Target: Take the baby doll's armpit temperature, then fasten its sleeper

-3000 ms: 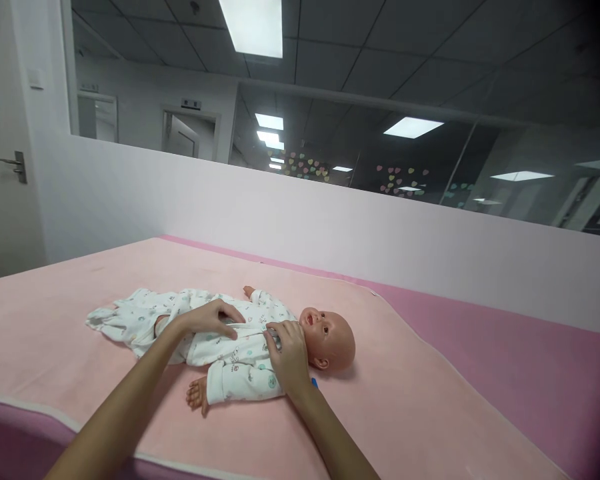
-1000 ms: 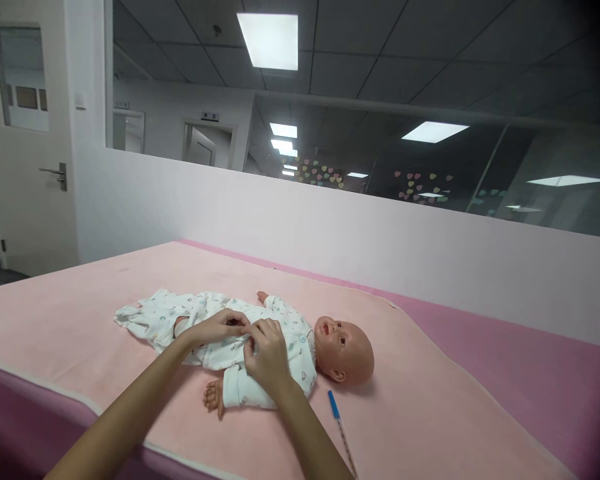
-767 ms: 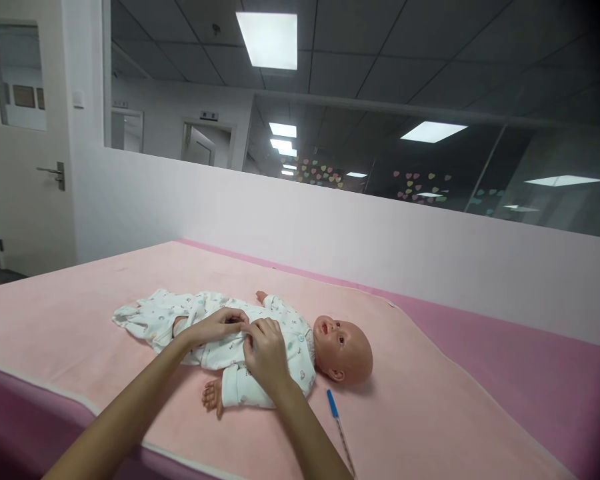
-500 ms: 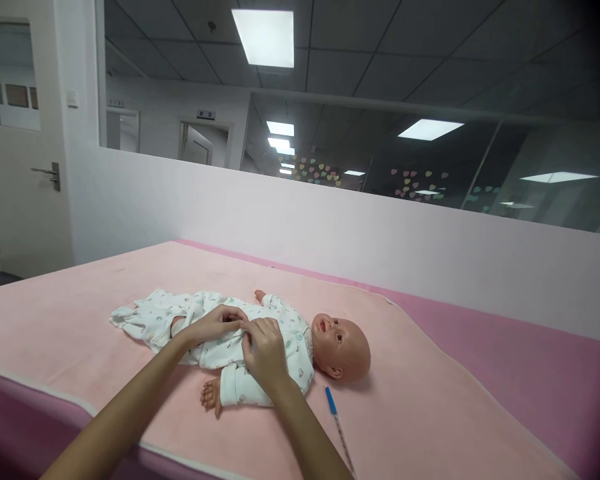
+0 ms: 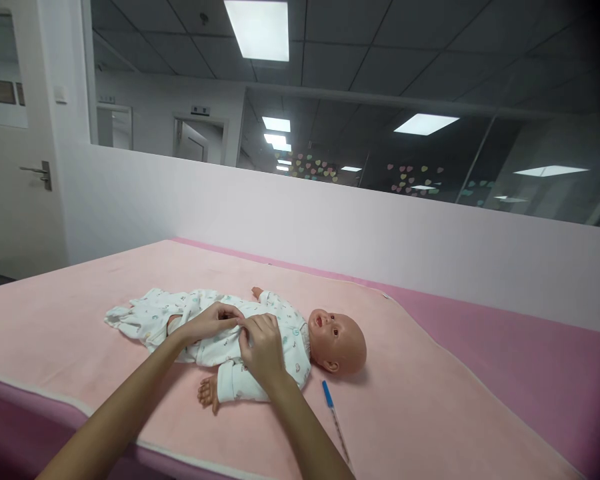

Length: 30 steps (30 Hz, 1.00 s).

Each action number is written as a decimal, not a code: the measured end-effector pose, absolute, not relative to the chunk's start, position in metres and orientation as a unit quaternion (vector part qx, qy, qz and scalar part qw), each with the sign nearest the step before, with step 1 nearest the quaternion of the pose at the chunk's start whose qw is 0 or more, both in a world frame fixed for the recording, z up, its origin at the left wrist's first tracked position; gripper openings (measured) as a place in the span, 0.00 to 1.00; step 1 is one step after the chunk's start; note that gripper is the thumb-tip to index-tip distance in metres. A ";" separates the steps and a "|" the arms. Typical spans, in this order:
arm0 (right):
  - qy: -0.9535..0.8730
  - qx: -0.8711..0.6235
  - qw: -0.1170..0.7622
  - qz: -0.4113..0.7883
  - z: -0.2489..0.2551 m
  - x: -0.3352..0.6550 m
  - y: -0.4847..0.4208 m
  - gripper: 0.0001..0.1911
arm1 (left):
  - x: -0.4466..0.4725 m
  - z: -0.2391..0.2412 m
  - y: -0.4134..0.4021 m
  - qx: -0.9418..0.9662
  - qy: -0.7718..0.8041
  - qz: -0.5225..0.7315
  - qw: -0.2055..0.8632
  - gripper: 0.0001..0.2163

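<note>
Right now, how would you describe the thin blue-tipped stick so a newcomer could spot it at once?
Start at the pink blanket covering the bed. A baby doll in a white printed romper lies on it. Just below the doll's head lies the thermometer, alone on bare blanket: a slim clear rod with a blue cap, the only hard, straight thing there.

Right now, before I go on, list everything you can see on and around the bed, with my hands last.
baby doll: one, tan bare head, lying on its back on the blanket, head to the right.
romper: one, white with small coloured prints, on the doll, loose legs trailing left.
thermometer: one, thin, clear with blue cap, on the blanket below the doll's head.
blanket: one, pale pink, spread over the bed.
mattress: one, darker pink, under the blanket.
door: one, white, far left.
left hand: one, pinching the romper front.
right hand: one, pinching the romper front beside it.
</note>
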State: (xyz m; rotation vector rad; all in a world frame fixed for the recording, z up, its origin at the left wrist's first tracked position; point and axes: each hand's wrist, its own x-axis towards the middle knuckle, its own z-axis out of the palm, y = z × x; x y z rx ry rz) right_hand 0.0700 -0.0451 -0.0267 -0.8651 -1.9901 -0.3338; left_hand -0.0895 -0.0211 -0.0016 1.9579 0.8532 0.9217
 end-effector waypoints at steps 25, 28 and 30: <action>-0.803 -0.382 0.439 -0.132 -0.026 0.070 -0.044 0.06 | -0.092 -0.001 -0.021 0.757 0.322 0.374 0.427 0.13; -0.801 -0.384 0.443 -0.124 -0.026 0.070 -0.044 0.06 | -0.095 -0.003 -0.018 0.764 0.327 0.364 0.419 0.14; -0.798 -0.386 0.447 -0.118 -0.026 0.070 -0.043 0.06 | -0.096 -0.005 -0.016 0.774 0.337 0.358 0.399 0.15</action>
